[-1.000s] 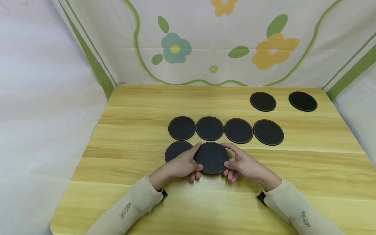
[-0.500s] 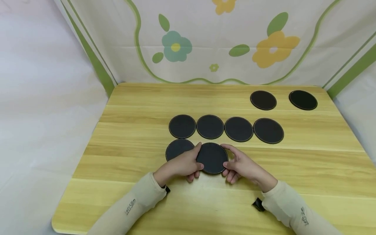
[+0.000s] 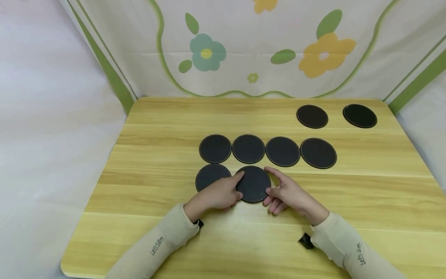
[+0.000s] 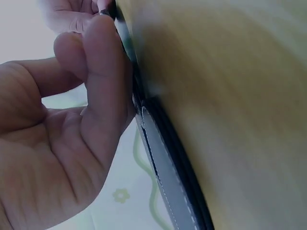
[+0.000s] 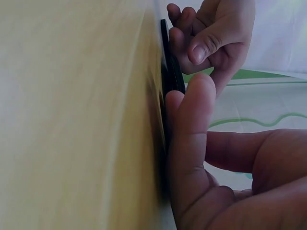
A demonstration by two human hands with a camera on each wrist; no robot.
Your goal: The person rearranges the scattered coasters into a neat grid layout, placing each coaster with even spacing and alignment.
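Observation:
In the head view a round black coaster with a fine stitched border lies low at the table's middle, between both hands. My left hand holds its left side, index finger over the top and thumb at the lower left edge. On its right side, my right hand holds the rim between thumb and index finger, other fingers curled below. A second coaster lies just left, partly covered by my left hand. In the right wrist view the coaster shows edge-on, close to the tabletop.
Behind the hands runs a row of several matching coasters, side by side. Two more, a brownish one and a darker one, lie apart at the back right of the wooden table. A flowered cloth hangs behind.
The coaster between the hands has shifted slightly right and lower toward the table. My left index finger has slid from its edge onto its top. The right hand keeps its hold.

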